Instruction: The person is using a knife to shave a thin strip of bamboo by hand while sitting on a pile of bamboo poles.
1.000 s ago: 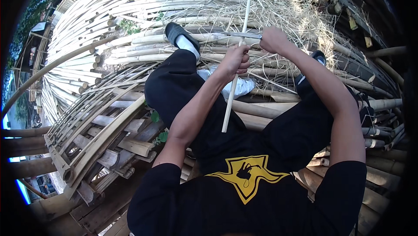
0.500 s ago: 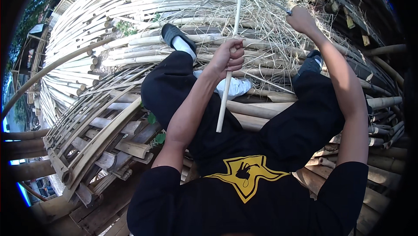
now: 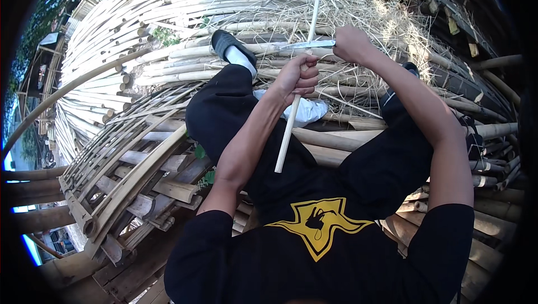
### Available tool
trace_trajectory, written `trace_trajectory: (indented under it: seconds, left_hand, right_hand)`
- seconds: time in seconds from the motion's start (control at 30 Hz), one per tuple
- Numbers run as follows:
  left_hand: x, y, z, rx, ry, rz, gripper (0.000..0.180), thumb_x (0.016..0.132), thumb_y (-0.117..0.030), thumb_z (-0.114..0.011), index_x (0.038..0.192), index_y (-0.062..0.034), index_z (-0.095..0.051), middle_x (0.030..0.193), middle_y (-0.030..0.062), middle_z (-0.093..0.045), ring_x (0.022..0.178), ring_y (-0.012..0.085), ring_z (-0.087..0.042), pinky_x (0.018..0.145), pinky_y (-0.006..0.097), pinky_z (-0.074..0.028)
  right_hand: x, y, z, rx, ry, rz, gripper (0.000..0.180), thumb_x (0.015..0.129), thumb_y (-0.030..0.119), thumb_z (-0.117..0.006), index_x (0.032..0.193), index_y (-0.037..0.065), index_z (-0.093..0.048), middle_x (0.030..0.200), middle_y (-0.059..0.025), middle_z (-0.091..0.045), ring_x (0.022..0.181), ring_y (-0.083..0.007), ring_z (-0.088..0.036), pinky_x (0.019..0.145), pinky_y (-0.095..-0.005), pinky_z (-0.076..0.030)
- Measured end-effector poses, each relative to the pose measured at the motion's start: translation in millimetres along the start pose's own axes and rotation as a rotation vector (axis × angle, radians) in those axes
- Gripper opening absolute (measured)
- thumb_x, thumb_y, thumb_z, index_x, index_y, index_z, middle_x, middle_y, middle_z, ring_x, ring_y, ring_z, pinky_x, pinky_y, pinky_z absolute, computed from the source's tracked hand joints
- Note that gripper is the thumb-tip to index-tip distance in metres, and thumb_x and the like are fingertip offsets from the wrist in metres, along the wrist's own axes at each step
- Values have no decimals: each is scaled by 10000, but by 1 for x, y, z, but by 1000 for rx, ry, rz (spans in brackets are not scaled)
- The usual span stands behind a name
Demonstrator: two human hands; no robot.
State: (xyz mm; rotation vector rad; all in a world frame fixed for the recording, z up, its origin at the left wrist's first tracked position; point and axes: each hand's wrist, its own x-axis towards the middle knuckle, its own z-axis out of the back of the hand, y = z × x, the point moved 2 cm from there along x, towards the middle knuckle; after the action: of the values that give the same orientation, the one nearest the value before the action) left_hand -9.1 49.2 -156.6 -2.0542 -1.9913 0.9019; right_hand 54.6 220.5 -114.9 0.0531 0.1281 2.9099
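My left hand (image 3: 298, 77) is closed round a long pale bamboo strip (image 3: 287, 136), which slants up and away between my knees. The strip's near end hangs over my lap, and its far end runs out of the top of the picture. Just beyond that fist, my right hand (image 3: 352, 45) grips a knife by a handle hidden in the fingers. The knife's blade (image 3: 308, 44) points left and lies across the strip; whether it touches the strip I cannot tell. A white cloth or bag (image 3: 305, 111) lies below my left hand, partly covered.
Thin shavings (image 3: 370, 18) litter the bamboo poles ahead. Stacked bamboo poles (image 3: 106, 40) spread to the far left. At my left stands a frame of split bamboo (image 3: 134, 164). My sandalled left foot (image 3: 232, 49) rests near the poles, with more poles at the right.
My right hand has swung left and nearer with the knife, bringing its blade from the upper right to the strip. The strip leans slightly more to the right at its far end.
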Motion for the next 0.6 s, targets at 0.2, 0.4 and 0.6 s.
trace_trajectory:
  seconds: [0.2, 0.4, 0.6]
  left_hand:
    - [7, -13, -1, -156, 47, -9, 243, 932, -186, -398, 698, -120, -398, 444, -68, -216, 298, 32, -183, 237, 192, -162]
    - [-12, -18, 1, -34, 45, -8, 238, 938, -212, -402, 715, -127, -397, 456, -66, -220, 299, 38, -186, 233, 188, -183]
    - [5, -4, 1, 60, -44, -64, 239, 952, -218, -380, 730, -131, -401, 457, -63, -227, 306, 39, -181, 244, 203, -154]
  right_hand:
    - [37, -53, 4, -37, 11, -411, 243, 744, 161, -506, 824, -27, -637, 758, -222, -642, 736, -364, -649, 683, -441, -526]
    - [-4, -185, 61, 19, -241, -569, 324, 751, 246, -507, 895, -18, -629, 912, -251, -632, 871, -398, -617, 772, -438, -487]
    - [-1, -70, 50, 19, 32, -368, 280, 714, 183, -525, 828, -52, -625, 860, -263, -627, 845, -390, -622, 769, -449, -498]
